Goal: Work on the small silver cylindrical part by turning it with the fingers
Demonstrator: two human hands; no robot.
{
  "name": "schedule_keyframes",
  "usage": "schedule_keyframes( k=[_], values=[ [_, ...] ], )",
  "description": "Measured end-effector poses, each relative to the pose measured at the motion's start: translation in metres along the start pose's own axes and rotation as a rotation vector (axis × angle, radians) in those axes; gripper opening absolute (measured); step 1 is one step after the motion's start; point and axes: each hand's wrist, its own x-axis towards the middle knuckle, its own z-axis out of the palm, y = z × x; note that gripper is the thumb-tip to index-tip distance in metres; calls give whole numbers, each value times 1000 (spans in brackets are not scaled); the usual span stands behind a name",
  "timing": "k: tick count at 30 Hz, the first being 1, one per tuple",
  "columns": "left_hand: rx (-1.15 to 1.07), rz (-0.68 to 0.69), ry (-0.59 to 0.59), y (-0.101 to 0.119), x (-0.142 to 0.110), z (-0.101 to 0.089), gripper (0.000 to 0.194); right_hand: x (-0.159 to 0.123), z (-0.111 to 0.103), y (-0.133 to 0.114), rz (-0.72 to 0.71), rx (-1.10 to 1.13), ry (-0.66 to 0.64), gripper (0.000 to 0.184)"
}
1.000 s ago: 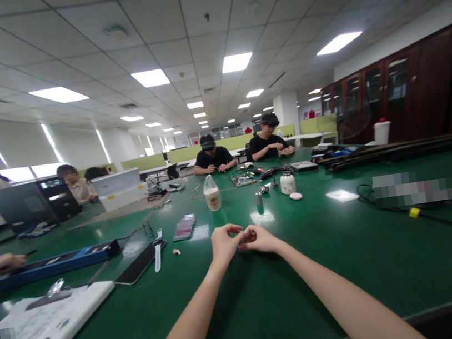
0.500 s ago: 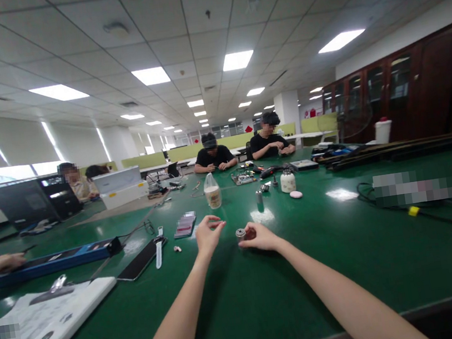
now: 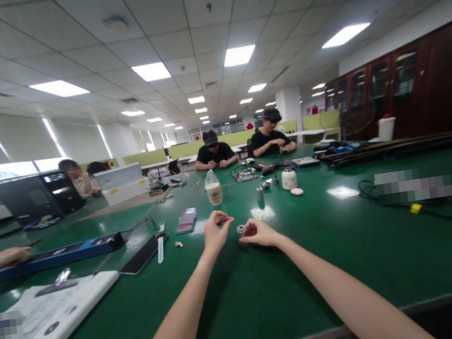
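Near the centre of the frame, the right hand (image 3: 262,233) pinches a short round metal part (image 3: 241,231) between thumb and fingers, its ringed top face turned upward, just above or on the green table (image 3: 293,289); which of the two cannot be told. Just to its left, the left hand (image 3: 214,231) is apart from the part, thumb and forefinger tips brought close together; whether something tiny sits between them cannot be made out. Beyond the hands, slightly right of centre, a metal cylinder (image 3: 261,198) stands upright, with a pale jar (image 3: 289,179) and a pink disc-shaped lid (image 3: 296,191) farther right. A cup in a clear plastic bag (image 3: 214,192) stands above the left hand in the frame. Left of centre lie a white-strapped watch (image 3: 160,246) and a black flat panel (image 3: 140,256), with a white clipboard (image 3: 91,300) at lower left. Two people in black shirts sit at the far edge.
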Motion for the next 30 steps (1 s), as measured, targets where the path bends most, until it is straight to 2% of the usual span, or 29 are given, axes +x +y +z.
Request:
schedule_keyframes(
  k=[5, 11, 16, 22, 30],
  values=[
    [-93, 68, -55, 12, -4, 15, 23, 1, 0, 1, -11, 9, -4, 23],
    [-153, 85, -73, 10, -6, 13, 23, 1, 1, 2, -18, 11, -4, 24],
    [-207, 75, -138, 10, -6, 13, 22, 1, 0, 0, -15, 2, -16, 24],
    [-312, 3, -218, -5, -7, 9, 34, 3, -13, -14, -41, -58, 45, 25],
    [-316, -88, -361, -26, -14, 18, 28, -4, -8, -34, -84, -304, 154, 19]
  ],
)
